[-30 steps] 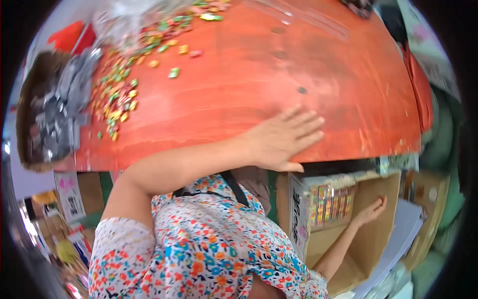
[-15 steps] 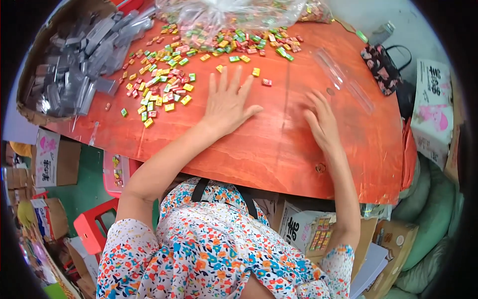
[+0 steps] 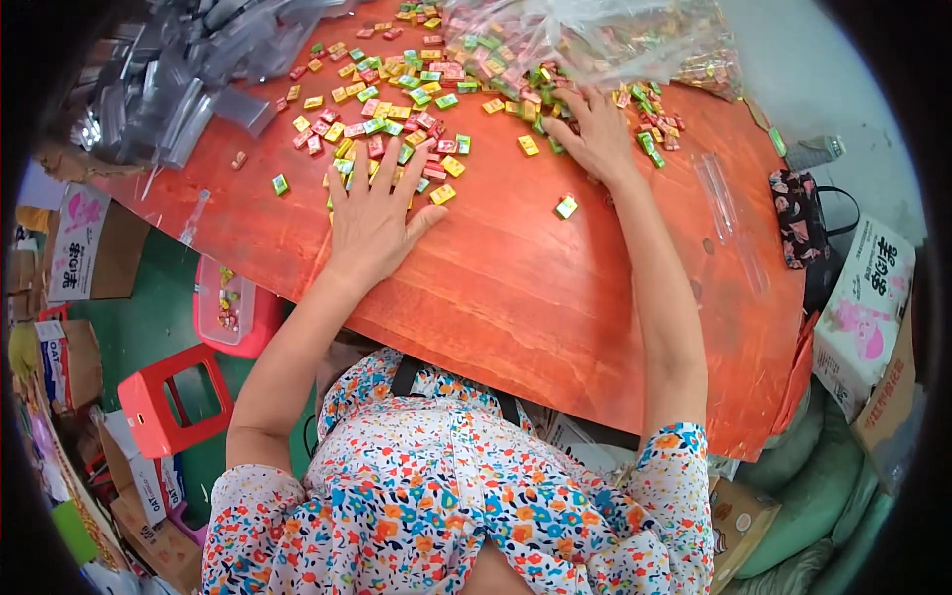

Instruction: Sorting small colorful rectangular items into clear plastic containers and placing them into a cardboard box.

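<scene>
Many small block-shaped wrapped candies [image 3: 448, 193] in red, yellow and green lie scattered over the red tabletop [image 3: 496, 288]. My left hand [image 3: 372, 223] rests flat with spread fingers, its fingertips over the near edge of the left cluster. Farther away, my right hand [image 3: 600, 139] is open, palm down, its fingers reaching onto candies beside a large clear plastic bag [image 3: 635, 45] that holds more of them. What lies under the right fingertips is partly hidden. One green-and-white candy [image 3: 565, 206] sits alone near my right wrist.
A heap of clear plastic boxes [image 3: 188, 109] fills the far left. Clear plastic strips [image 3: 722, 198] and a dark floral bag [image 3: 798, 218] lie at the right. Left of the table are a red stool [image 3: 149, 402] and a pink-rimmed tub [image 3: 253, 322]; cartons [image 3: 863, 307] stand right.
My right hand has moved forward and left, from bare tabletop to the candies by the bag. The left hand has shifted left onto the left cluster. The whole view has turned somewhat.
</scene>
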The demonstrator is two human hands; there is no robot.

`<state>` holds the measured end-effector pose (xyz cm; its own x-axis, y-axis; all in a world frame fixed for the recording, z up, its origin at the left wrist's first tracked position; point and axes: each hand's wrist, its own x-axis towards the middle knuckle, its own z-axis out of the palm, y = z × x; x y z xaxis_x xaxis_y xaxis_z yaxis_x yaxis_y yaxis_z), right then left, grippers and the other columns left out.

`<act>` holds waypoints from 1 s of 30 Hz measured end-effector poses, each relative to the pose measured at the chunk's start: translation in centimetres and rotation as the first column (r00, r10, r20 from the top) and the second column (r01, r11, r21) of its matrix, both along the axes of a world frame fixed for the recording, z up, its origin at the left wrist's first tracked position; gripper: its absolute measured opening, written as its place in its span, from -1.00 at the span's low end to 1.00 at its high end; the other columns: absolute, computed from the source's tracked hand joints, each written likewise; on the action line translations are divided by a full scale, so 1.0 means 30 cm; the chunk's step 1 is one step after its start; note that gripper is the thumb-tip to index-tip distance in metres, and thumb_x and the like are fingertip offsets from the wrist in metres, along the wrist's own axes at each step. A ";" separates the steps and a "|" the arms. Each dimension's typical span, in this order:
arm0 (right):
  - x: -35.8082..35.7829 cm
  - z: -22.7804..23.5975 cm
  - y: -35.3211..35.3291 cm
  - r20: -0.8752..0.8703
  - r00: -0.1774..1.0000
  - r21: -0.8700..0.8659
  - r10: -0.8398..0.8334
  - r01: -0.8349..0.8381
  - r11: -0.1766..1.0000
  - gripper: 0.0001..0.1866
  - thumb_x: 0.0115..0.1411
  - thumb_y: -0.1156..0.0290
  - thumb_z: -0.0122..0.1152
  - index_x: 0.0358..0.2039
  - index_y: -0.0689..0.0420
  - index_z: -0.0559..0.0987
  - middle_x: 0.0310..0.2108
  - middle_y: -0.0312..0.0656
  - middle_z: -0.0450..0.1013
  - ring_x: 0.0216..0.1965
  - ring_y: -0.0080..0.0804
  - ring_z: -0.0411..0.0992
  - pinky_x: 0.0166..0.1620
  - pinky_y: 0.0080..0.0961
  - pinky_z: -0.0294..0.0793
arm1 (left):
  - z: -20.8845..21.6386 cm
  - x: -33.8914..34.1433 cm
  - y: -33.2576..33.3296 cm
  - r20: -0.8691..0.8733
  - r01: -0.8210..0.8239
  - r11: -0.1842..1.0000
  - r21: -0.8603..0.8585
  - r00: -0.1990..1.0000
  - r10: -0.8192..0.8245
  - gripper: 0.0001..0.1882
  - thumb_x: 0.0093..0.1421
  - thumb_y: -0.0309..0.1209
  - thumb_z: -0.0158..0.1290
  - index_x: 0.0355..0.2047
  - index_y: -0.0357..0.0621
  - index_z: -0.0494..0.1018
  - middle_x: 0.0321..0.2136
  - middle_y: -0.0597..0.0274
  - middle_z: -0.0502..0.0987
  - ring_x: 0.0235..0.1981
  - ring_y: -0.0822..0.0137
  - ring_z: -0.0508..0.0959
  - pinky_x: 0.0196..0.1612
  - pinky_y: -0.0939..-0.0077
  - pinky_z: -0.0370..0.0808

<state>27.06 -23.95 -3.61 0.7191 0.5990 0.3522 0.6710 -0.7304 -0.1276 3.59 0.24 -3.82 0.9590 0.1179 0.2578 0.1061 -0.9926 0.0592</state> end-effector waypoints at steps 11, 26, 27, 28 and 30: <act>-0.450 0.034 -0.016 -0.114 0.952 -0.159 0.286 -0.301 0.940 -0.39 0.29 -0.21 -0.15 0.26 -0.23 0.32 0.39 -0.16 0.01 0.37 0.08 -0.08 0.29 0.23 -0.16 | -0.005 0.080 0.022 0.118 0.423 0.863 -0.275 0.906 -0.406 -0.62 0.34 -0.22 -0.08 0.14 0.09 0.41 0.32 0.22 0.19 0.36 0.03 0.12 0.37 -0.07 -0.09; -0.636 0.110 -0.316 -0.130 0.991 0.055 0.025 -0.018 0.998 -0.54 0.24 0.27 0.13 0.15 0.04 0.42 0.18 -0.09 0.30 0.19 -0.09 0.26 0.23 -0.16 0.18 | 0.106 -0.012 -0.208 0.155 0.502 0.837 -0.217 0.864 -0.479 -0.65 0.06 -0.28 0.21 -0.18 -0.17 0.48 -0.33 0.15 0.49 -0.22 0.13 0.50 -0.16 0.24 0.47; -0.645 0.110 -0.276 -0.111 0.991 0.079 0.074 -0.066 0.995 -0.58 0.17 0.40 0.20 0.08 0.07 0.47 0.09 -0.10 0.38 0.09 -0.12 0.35 0.13 -0.23 0.33 | 0.098 -0.009 -0.225 0.152 0.506 0.833 -0.222 0.862 -0.483 -0.65 0.06 -0.28 0.21 -0.18 -0.17 0.48 -0.33 0.15 0.49 -0.22 0.13 0.50 -0.16 0.24 0.47; -0.646 0.114 -0.238 -0.112 0.991 0.080 0.075 -0.067 0.995 -0.58 0.17 0.40 0.20 0.08 0.07 0.47 0.09 -0.10 0.38 0.09 -0.12 0.35 0.13 -0.23 0.33 | 0.087 -0.012 -0.245 0.148 0.479 0.846 -0.234 0.877 -0.457 -0.66 0.06 -0.26 0.22 -0.21 -0.17 0.48 -0.36 0.15 0.48 -0.24 0.13 0.51 -0.20 0.26 0.49; -0.640 0.122 -0.172 -0.063 0.989 0.081 0.137 -0.132 0.988 -0.62 0.12 0.45 0.21 0.00 0.10 0.52 -0.01 -0.12 0.42 -0.03 -0.13 0.39 0.01 -0.24 0.38 | 0.070 -0.021 -0.270 0.143 0.448 0.860 -0.245 0.894 -0.425 -0.66 0.06 -0.24 0.23 -0.25 -0.17 0.47 -0.39 0.15 0.47 -0.27 0.13 0.52 -0.24 0.28 0.51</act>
